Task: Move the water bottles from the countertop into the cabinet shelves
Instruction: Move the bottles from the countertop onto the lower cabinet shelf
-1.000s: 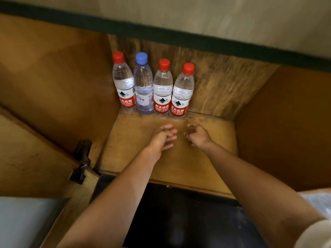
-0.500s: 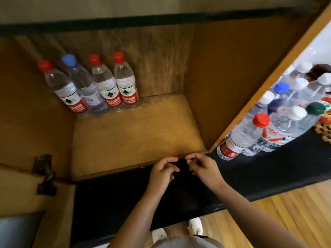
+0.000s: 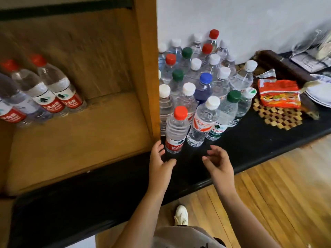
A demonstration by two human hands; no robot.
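Several water bottles with red, white, green and blue caps stand crowded on the black countertop [image 3: 250, 144], right of the cabinet's side wall [image 3: 146, 72]. The nearest is a red-capped bottle [image 3: 176, 129] with a white-capped bottle [image 3: 204, 120] beside it. My left hand [image 3: 160, 161] hovers with relaxed fingers just in front and left of the red-capped bottle, not touching it. Empty and spread, my right hand [image 3: 218, 161] is a little in front of the white-capped one. Several bottles [image 3: 53, 88] stand at the back of the wooden cabinet shelf [image 3: 75, 144].
On the counter's right lie a red noodle packet [image 3: 279, 93], a woven trivet [image 3: 279, 117], white plates [image 3: 320, 93] and a dark roll [image 3: 286, 68]. A wooden floor [image 3: 268, 203] and my shoe [image 3: 181, 214] show below the counter edge.
My view has swung right from the cabinet shelf to the countertop bottles. Both hands drew back out of the shelf, moved right and spread apart near the front bottles.
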